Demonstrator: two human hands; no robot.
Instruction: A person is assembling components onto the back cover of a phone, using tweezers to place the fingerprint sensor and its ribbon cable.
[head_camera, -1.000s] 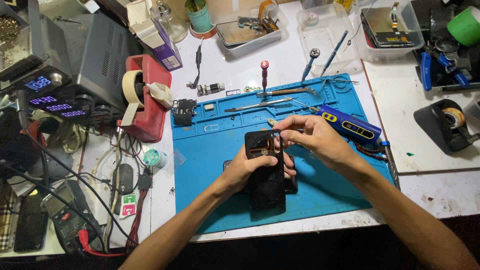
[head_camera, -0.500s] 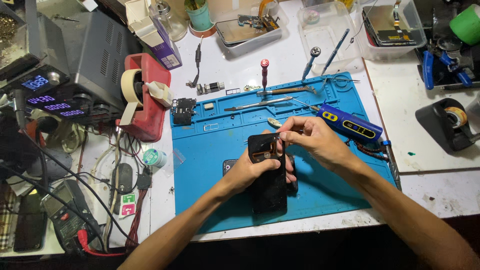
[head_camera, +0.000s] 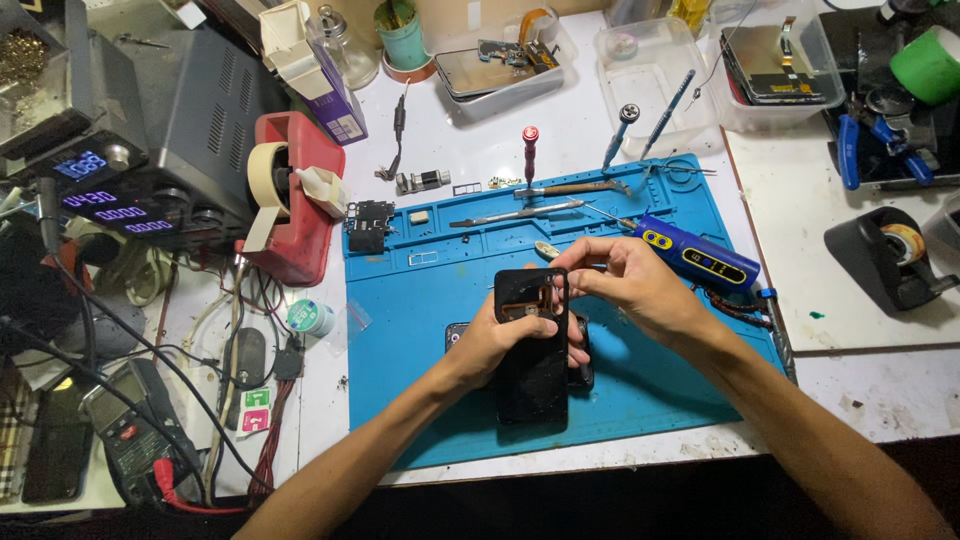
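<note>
A black opened phone (head_camera: 531, 350) lies lengthwise over the blue repair mat (head_camera: 420, 400), its inner frame and copper-coloured parts showing at the top end. My left hand (head_camera: 497, 342) grips the phone from the left side, with the fingers wrapped around its right edge. My right hand (head_camera: 628, 282) hovers at the phone's upper right corner, fingertips pinched together on a small part or tool that is too small to make out. A second dark phone body (head_camera: 458, 333) lies under the held one.
A blue and yellow electric screwdriver (head_camera: 693, 256) lies just right of my right hand. Tweezers, screwdrivers (head_camera: 529, 152) and small parts sit along the mat's top edge. A red tape dispenser (head_camera: 296, 195) and power supply stand left. Trays of parts line the back.
My right hand's pinched fingertips have stayed at the phone's top right corner, shifting slightly. The left hand keeps the same grip on the phone.
</note>
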